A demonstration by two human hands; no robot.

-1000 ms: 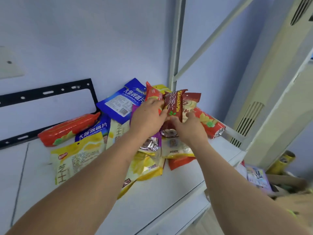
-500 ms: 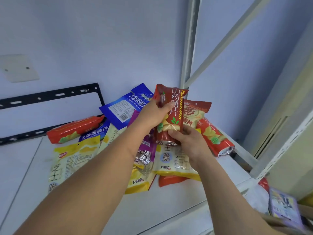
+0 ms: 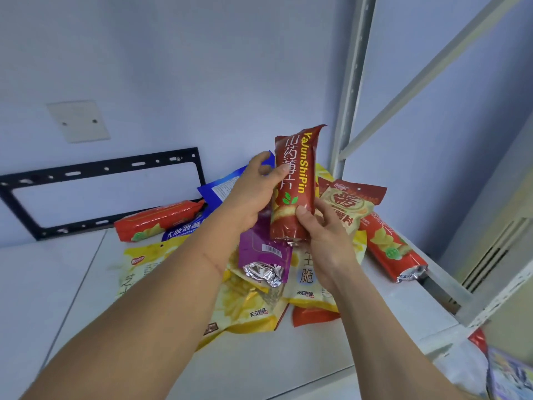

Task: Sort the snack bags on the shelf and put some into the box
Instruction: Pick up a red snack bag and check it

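Since 1.0 s ago: dark red yam-chip bag has come up out of the pile and now stands upright, clear above the other bags. Half a second ago it sat lower, nearer the heap.

Left hand: fingers curled round the bag's left edge at mid-height, thumb across the front. Right hand: closed round the bag's lower end, thumb on the front, crimped seal poking out beneath.

Pile on the white shelf, directly under the held bag: purple bag with torn foil end at 6 o'clock; yellow bags spreading to 7 and 8 o'clock; orange-red long bag at 9 o'clock against the wall, just below the black wall bracket; brown-and-cream bag at 3 o'clock; red long bag at 4 o'clock, its foil end at the shelf's right rim.

Shelf upright rises just beyond the bag at 1 o'clock. Shelf front and left third bare.
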